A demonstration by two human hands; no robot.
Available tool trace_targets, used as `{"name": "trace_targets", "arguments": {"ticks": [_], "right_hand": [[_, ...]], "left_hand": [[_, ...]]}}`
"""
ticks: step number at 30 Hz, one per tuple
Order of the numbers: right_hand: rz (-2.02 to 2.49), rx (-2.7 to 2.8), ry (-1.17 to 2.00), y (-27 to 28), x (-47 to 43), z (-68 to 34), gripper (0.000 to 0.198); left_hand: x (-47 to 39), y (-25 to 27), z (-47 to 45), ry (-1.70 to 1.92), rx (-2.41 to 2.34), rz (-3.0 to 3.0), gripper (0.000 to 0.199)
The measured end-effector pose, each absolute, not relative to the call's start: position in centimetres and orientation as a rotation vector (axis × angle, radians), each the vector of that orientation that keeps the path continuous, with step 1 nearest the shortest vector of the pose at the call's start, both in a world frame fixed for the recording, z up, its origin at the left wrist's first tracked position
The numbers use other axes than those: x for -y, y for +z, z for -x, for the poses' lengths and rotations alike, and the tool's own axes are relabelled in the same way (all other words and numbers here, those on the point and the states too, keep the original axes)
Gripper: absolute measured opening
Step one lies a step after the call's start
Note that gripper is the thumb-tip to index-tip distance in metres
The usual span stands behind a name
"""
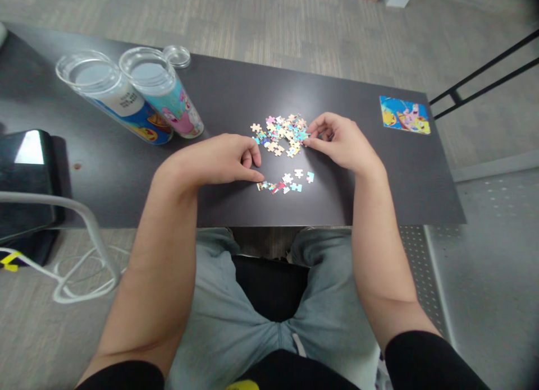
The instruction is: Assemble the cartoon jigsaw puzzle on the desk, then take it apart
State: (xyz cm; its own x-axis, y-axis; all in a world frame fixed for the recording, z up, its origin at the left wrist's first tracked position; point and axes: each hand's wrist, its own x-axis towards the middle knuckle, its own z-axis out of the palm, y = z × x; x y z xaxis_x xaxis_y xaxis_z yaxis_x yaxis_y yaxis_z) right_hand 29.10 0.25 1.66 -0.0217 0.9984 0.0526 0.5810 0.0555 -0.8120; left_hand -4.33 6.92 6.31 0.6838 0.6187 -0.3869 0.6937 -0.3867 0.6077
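Observation:
A heap of small jigsaw puzzle pieces (278, 133), some showing plain beige backs and others coloured prints, lies mid-table. At its right edge, my right hand (337, 137) has thumb and index finger closed on a puzzle piece (305, 136). Nearer to me is a loose row of separate pieces (287, 178), mostly picture side up. My left hand (227, 159) hovers low over the table left of that row, its thumb tip beside the leftmost piece (260, 186). The thumb stands apart from the curled fingers, and nothing shows between them.
Two clear-rimmed cartoon canisters (149, 115) stand at the left, with a clear round lid (177, 56) behind them. A cartoon picture card (405, 115) lies at the right end of the dark table (236, 210). A black device (25, 182) and white cable (80, 205) are far left.

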Motion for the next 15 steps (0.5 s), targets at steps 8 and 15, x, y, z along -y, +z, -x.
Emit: {"name": "trace_targets", "arguments": {"ticks": [8, 15], "right_hand": [[1.536, 1.647, 0.878, 1.4, -0.1, -29.4, 0.028], [1.508, 1.645, 0.854, 1.3, -0.3, -29.3, 0.019]], "left_hand": [[-6.7, 6.0, 3.7, 0.022, -0.98, -2.09, 0.039], [-6.6, 5.8, 2.7, 0.188, -0.97, -2.123, 0.035]]}}
